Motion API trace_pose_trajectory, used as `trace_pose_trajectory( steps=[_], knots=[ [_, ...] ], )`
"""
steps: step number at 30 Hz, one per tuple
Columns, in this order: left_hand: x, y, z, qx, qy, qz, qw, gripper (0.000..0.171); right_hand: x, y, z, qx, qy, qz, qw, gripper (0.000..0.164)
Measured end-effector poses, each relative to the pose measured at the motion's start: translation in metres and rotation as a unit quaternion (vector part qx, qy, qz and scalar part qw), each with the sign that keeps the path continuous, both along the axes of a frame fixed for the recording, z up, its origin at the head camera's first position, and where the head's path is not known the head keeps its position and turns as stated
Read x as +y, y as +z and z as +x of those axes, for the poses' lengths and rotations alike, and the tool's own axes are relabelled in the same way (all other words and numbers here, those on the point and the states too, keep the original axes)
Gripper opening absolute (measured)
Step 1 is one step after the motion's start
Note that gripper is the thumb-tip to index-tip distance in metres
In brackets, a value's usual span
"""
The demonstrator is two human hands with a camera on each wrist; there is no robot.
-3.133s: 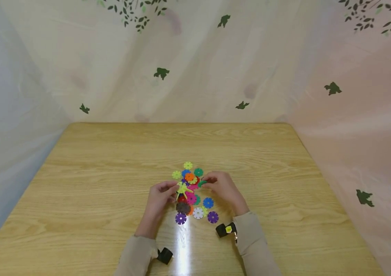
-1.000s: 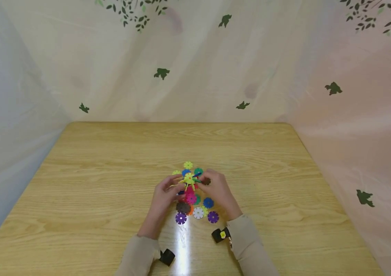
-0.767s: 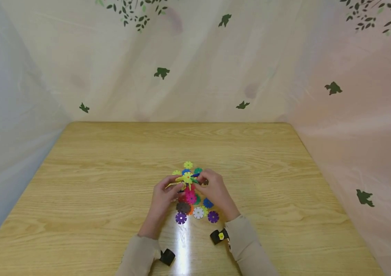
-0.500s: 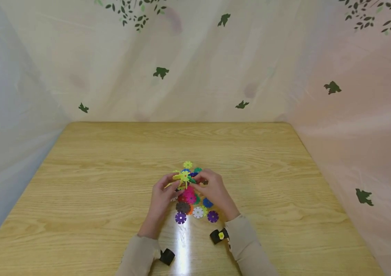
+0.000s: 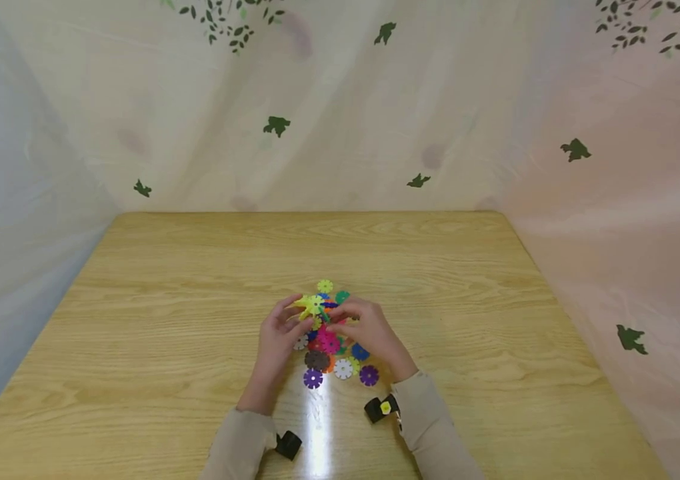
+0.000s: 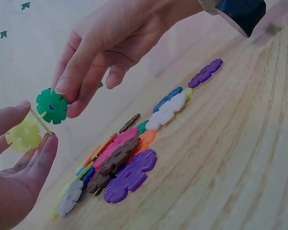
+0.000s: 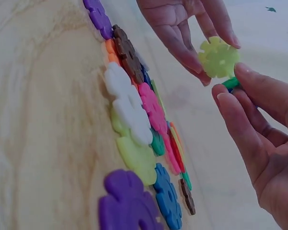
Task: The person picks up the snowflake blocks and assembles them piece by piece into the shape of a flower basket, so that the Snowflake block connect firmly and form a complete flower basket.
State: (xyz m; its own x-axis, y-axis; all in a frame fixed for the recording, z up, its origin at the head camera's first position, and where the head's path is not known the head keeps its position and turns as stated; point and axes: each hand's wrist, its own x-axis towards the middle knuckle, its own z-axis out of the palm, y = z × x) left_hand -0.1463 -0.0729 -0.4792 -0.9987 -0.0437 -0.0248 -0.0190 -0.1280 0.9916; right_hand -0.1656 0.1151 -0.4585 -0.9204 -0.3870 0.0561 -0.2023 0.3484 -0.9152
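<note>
Yellow disc cluster has shifted leftward, the left hand pinching it and the right hand pinching the adjoining green disc, so joining seems under way.

The disc pile lies on the surface, with the backdrop behind it and off to both sides. A back disc lies at the pile's far end, a side disc along its right edge and an edge disc along its left. At the pile's near end, a left corner disc and a right corner disc lie with a front disc between them. The held discs are above the pile's far part, between the left hand, on its left, and the right hand, on its right.
</note>
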Motion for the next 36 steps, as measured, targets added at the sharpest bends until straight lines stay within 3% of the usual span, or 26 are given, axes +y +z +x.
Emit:
trace_pose_trajectory(
  steps=[5,9,13,17,23,27,31,36],
  knots=[
    [-0.003,0.0,-0.001,-0.009,0.018,0.006,0.9998,0.052,0.007,0.0,-0.002,0.01,0.018,0.061,0.998,0.017],
    [-0.006,0.002,0.0,-0.012,0.024,0.029,0.9992,0.053,0.007,-0.003,-0.002,-0.01,0.048,0.143,0.989,0.022],
    [-0.008,0.004,0.001,-0.012,0.01,0.065,0.9977,0.055,0.0,-0.008,-0.002,-0.014,0.07,0.192,0.979,0.024],
    [-0.008,0.005,0.002,-0.005,-0.009,0.093,0.9956,0.056,-0.003,-0.009,-0.001,-0.001,0.062,0.212,0.975,0.016],
    [-0.009,0.003,0.003,0.003,-0.024,0.112,0.9934,0.059,0.003,-0.009,-0.002,-0.011,0.045,0.184,0.982,0.015],
    [-0.01,0.002,0.004,0.002,-0.044,0.105,0.9935,0.06,0.008,-0.009,-0.005,-0.017,-0.003,0.151,0.988,0.008],
    [-0.01,0.001,0.004,0.005,-0.085,0.108,0.9905,0.062,0.011,-0.007,-0.007,0.0,-0.057,0.09,0.994,0.006],
    [-0.01,0.001,0.005,0.01,-0.135,0.097,0.986,0.064,0.009,-0.003,-0.006,0.033,-0.047,0.028,0.998,0.009]
  ],
)
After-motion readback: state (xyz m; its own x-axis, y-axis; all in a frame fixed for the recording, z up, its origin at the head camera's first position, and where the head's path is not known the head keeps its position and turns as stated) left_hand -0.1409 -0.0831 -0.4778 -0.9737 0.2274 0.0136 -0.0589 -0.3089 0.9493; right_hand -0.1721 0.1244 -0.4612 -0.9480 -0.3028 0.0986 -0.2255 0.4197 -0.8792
